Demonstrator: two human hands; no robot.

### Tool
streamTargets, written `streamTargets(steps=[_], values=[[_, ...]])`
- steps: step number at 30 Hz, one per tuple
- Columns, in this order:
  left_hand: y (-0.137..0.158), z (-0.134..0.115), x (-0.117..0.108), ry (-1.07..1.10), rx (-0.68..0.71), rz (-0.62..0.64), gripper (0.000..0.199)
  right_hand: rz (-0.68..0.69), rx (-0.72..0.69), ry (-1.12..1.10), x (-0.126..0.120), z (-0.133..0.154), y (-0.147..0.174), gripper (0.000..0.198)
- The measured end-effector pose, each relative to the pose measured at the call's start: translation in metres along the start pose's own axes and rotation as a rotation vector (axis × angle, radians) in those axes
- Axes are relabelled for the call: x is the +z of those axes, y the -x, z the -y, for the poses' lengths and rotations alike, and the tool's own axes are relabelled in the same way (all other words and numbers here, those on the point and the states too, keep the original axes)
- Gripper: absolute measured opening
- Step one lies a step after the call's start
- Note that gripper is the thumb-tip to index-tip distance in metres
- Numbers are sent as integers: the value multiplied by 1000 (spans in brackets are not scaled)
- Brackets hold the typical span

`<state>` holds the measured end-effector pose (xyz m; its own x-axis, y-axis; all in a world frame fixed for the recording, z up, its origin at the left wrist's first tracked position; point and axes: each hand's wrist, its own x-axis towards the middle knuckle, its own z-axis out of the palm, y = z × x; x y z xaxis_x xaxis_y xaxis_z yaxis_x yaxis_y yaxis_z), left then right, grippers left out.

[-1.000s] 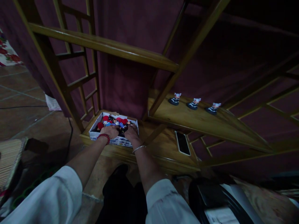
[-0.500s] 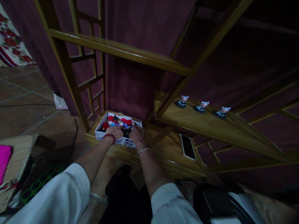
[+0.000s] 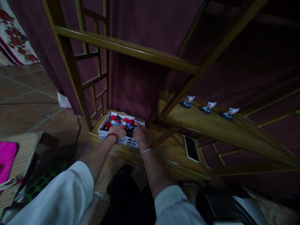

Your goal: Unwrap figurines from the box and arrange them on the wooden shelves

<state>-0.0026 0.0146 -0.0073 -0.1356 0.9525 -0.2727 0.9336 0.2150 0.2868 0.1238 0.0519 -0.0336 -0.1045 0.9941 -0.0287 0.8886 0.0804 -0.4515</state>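
A white cardboard box with printed sides stands on the low wooden shelf and holds several small figurines, some with red tops. My left hand, with a red bead bracelet, reaches over the box's near side with its fingers bent down among the figurines. At the box's right end, my right hand, with a silver bracelet on the wrist, also reaches in. Its fingers curl down by dark figurines. The fingertips of both hands are hidden, so I cannot tell what they grip.
On the raised shelf to the right stand three figurines in a row on dark bases. A phone lies on the lower board. Wooden lattice bars cross above the box. At left is a woven-topped seat with a pink cloth.
The whole view has shifted slightly, so the shelf and box appear a little further right. Both hands stay in the box with almost the same pose.
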Motion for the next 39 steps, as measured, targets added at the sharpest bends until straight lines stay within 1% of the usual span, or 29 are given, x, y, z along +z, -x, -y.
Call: streamTargets(steps=[3, 7, 11, 17, 22, 28, 34, 39], values=[[0, 0, 0, 7, 2, 3, 39, -8, 4, -5, -2, 1, 1, 51], [0, 1, 1, 11, -2, -10, 40, 11, -7, -18, -2, -1, 2, 36], [1, 0, 1, 4, -6, -8, 40, -44, -2, -57, -1, -1, 4, 32], [5, -1, -3, 3, -7, -11, 39, -62, 12, -70, -4, 3, 4, 31], [4, 0, 2, 8, -9, -45, 37, -74, 29, -119, -2, 2, 2, 32], [6, 1, 5, -3, -1, -81, 37, -112, -11, -126, 2, -3, -1, 33], [10, 3, 11, -28, 9, -156, 36, -157, -42, -95, -1, -1, 4, 31], [13, 4, 16, -72, 15, -177, 37, -119, -46, -110, -7, 1, 8, 31]])
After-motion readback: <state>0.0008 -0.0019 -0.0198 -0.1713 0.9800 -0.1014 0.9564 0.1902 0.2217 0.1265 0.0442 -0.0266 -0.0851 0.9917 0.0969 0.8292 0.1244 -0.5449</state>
